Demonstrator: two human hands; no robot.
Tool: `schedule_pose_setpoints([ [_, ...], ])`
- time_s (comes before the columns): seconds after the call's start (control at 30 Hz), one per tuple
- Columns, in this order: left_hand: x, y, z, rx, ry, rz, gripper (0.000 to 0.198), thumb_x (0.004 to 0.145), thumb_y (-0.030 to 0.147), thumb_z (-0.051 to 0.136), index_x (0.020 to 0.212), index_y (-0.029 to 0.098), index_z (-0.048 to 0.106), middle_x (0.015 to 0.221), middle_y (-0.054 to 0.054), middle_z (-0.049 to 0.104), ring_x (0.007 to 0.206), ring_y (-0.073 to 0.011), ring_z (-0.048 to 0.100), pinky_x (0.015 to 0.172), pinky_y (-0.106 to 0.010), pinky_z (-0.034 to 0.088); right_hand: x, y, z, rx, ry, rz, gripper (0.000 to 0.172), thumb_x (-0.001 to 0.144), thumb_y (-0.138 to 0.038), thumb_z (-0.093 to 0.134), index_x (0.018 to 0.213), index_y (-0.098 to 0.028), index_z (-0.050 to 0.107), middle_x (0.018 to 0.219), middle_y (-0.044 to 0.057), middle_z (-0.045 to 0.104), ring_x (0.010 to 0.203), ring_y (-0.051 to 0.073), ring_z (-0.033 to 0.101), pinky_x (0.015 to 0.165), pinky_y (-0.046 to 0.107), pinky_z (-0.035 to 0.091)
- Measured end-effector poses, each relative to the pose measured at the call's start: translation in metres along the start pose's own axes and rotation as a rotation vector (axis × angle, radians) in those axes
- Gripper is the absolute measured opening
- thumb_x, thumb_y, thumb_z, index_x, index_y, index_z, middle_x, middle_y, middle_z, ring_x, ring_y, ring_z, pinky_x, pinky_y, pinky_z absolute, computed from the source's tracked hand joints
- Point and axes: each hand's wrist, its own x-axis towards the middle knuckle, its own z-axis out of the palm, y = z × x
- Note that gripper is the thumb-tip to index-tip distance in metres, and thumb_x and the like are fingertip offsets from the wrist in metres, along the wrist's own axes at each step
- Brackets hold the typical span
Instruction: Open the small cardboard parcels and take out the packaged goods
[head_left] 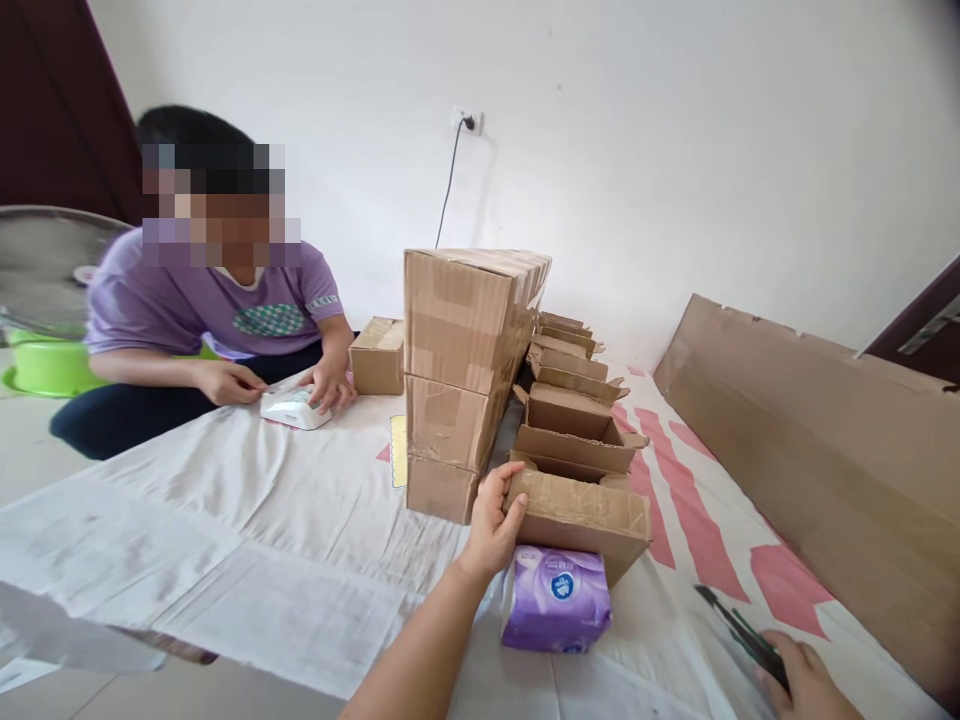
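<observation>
My left hand (pixel 496 520) grips the left end of a cardboard box (pixel 577 505), fingers over its top edge and thumb on the near side. This box has a taped face turned up and lies at the front of a row of open boxes (pixel 574 425). Low at the right, my right hand (pixel 806 680) is closed around a slim dark utility knife (pixel 742 635), which points up and left above the cloth. A purple tissue pack (pixel 559 600) rests against the near side of the held box, between my two hands.
Taped cardboard boxes (pixel 454 320) are stacked three high left of the open row. Across the cloth-covered table (pixel 300 590), a person (pixel 217 300) handles a small white device (pixel 295 408) beside another box (pixel 377 357). A large cardboard sheet (pixel 817 450) stands along the right.
</observation>
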Motion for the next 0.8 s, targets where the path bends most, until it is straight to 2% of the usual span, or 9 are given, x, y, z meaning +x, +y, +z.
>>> schedule_pose_setpoints([
  [0.03,0.0,0.0,0.0,0.006,-0.001,0.01,0.038,0.093,0.037,0.05,0.128,0.022,0.052,0.119,-0.011,0.06,0.109,-0.0264,0.059,0.093,-0.041,0.046,0.003,-0.018,-0.014,0.048,0.054,-0.009,0.036,0.082,-0.047,0.036,0.099,-0.022,0.055,0.102,0.016,0.069,0.093,0.03,0.07,0.07,0.038,0.054],
  [0.13,0.002,0.001,-0.001,0.027,-0.005,0.046,0.036,0.093,0.035,0.05,0.127,0.023,0.053,0.119,-0.01,0.059,0.111,-0.0261,0.057,0.096,-0.043,0.044,0.007,-0.079,-0.056,0.096,0.112,-0.047,0.033,0.089,-0.056,0.038,0.094,-0.025,0.049,0.076,0.003,0.066,0.058,0.023,0.064,0.053,0.033,0.049],
  [0.2,0.003,0.003,-0.001,0.038,-0.01,0.068,0.034,0.093,0.035,0.05,0.125,0.024,0.055,0.117,-0.009,0.059,0.11,-0.0258,0.056,0.096,-0.043,0.043,0.007,-0.122,-0.08,0.169,0.142,-0.199,0.033,0.091,-0.054,0.041,0.102,-0.024,0.05,0.076,0.001,0.066,0.056,0.021,0.063,0.054,0.031,0.049],
  [0.27,0.004,0.005,-0.002,0.048,-0.013,0.083,0.033,0.093,0.034,0.051,0.124,0.024,0.056,0.115,-0.009,0.06,0.108,-0.0255,0.057,0.094,-0.042,0.043,0.005,-0.161,-0.096,0.191,0.115,-0.378,0.037,0.096,-0.048,0.038,0.121,-0.024,0.049,0.086,0.003,0.069,0.064,0.02,0.067,0.057,0.03,0.052],
  [0.3,0.004,0.006,-0.003,0.053,-0.014,0.089,0.033,0.093,0.034,0.051,0.124,0.024,0.056,0.114,-0.008,0.06,0.107,-0.0254,0.057,0.094,-0.042,0.044,0.004,-0.179,-0.101,0.162,0.103,-0.475,0.042,0.098,-0.047,0.036,0.133,-0.025,0.045,0.093,0.004,0.069,0.07,0.021,0.068,0.059,0.03,0.053],
  [0.4,0.005,0.006,-0.003,0.068,-0.018,0.108,0.034,0.092,0.035,0.052,0.123,0.023,0.056,0.114,-0.009,0.061,0.106,-0.0255,0.058,0.092,-0.041,0.045,0.001,-0.223,-0.105,0.029,0.118,-0.702,0.046,0.102,-0.045,0.031,0.146,-0.033,0.039,0.091,0.004,0.064,0.065,0.018,0.066,0.054,0.029,0.052],
  [0.47,0.005,0.006,-0.004,0.074,-0.021,0.118,0.035,0.092,0.036,0.053,0.124,0.023,0.056,0.115,-0.009,0.061,0.107,-0.0258,0.058,0.093,-0.041,0.045,-0.001,-0.244,-0.1,-0.034,0.13,-0.787,0.045,0.103,-0.041,0.03,0.147,-0.034,0.038,0.087,0.003,0.06,0.066,0.018,0.065,0.056,0.03,0.054],
  [0.57,0.006,0.005,-0.004,0.075,-0.024,0.123,0.036,0.091,0.037,0.053,0.124,0.022,0.055,0.115,-0.009,0.061,0.107,-0.026,0.058,0.093,-0.041,0.045,-0.005,-0.261,-0.09,-0.106,0.153,-0.819,0.046,0.103,-0.035,0.033,0.149,-0.032,0.038,0.086,0.005,0.057,0.073,0.021,0.064,0.062,0.034,0.055],
  [0.8,0.006,0.007,-0.005,0.051,-0.023,0.104,0.03,0.091,0.036,0.053,0.118,0.022,0.056,0.113,-0.008,0.061,0.105,-0.0247,0.059,0.093,-0.04,0.045,-0.006,-0.268,-0.067,-0.247,0.213,-0.766,0.05,0.1,-0.03,0.04,0.149,-0.032,0.037,0.085,0.005,0.053,0.074,0.024,0.059,0.064,0.039,0.053],
])
